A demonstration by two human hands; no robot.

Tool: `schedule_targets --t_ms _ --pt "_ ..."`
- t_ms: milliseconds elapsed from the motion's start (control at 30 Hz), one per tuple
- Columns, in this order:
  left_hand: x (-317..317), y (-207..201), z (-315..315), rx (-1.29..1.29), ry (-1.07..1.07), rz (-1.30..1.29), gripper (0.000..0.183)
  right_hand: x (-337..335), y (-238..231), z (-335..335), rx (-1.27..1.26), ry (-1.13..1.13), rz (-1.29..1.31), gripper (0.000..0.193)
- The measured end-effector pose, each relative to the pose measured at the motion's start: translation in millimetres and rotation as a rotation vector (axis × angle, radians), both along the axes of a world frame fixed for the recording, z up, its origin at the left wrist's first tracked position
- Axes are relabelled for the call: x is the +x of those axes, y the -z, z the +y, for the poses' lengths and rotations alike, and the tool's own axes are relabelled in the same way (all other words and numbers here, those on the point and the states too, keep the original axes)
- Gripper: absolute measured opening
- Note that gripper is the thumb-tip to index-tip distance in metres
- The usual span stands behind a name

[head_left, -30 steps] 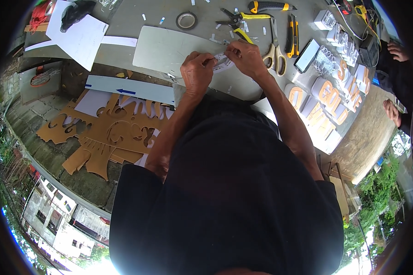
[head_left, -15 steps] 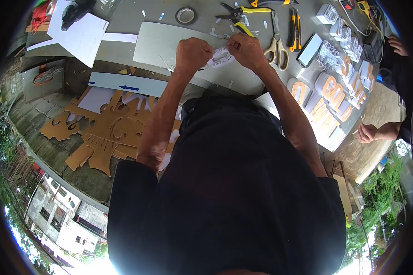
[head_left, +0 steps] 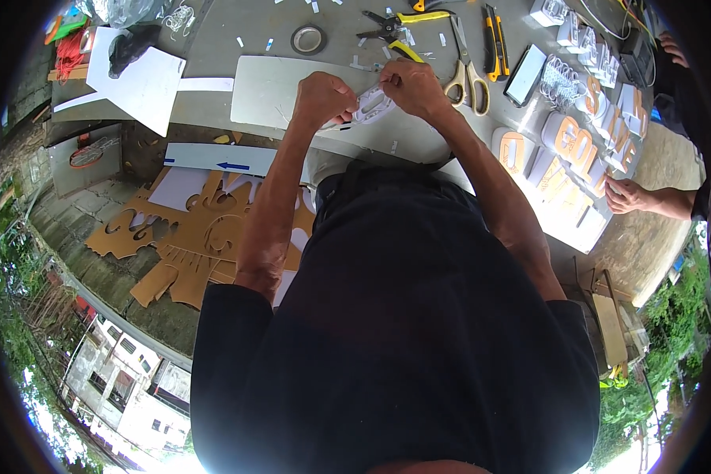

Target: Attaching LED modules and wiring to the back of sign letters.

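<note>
Between my hands is a small white sign-letter shell (head_left: 373,105) with a raised rim and an opening in the middle. My left hand (head_left: 324,99) is closed at its left end, fingers curled against the piece. My right hand (head_left: 412,85) pinches at its upper right edge; whether a thin strip is also between those fingertips is too small to tell. Under my left hand lies a pale grey rectangular sheet (head_left: 265,87). Scissors (head_left: 468,75) with tan handles rest just right of my right hand, and yellow-handled wire strippers (head_left: 391,30) lie beyond it.
At the right stand several white-and-orange letters (head_left: 569,146), a phone (head_left: 524,75), a utility knife (head_left: 495,43) and coiled wire (head_left: 562,85). Another person's hand (head_left: 626,195) touches near the letters. Black tape (head_left: 308,39) lies far off. Brown cut-out sheets (head_left: 201,225) lie below at left.
My view has shifted slightly. Both hands stay at the white letter shell, which is now tilted more. The other person's hand has moved left to the letters' edge.
</note>
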State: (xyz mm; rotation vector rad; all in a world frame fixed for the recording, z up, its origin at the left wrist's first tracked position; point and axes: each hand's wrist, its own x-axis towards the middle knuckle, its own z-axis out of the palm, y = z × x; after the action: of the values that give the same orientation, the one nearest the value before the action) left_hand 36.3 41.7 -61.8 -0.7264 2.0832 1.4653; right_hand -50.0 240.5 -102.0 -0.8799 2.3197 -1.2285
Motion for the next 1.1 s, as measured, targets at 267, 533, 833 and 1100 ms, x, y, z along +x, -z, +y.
schedule_targets --t_ms 267,533,833,1100 --pt "9 4 5 0.029 -0.108 0.035 0.013 2 -2 -1 -0.014 0.02 -0.007 0.007" --pt "5 2 6 -0.01 -0.021 0.08 0.012 1 -1 0 0.005 0.02 -0.004 0.007" --pt "13 5 5 -0.02 -0.055 0.034 0.017 1 -4 -1 0.042 0.022 -0.03 0.007" --pt "13 5 6 -0.023 -0.055 0.048 0.017 -1 -3 0 0.035 0.04 -0.016 0.006"
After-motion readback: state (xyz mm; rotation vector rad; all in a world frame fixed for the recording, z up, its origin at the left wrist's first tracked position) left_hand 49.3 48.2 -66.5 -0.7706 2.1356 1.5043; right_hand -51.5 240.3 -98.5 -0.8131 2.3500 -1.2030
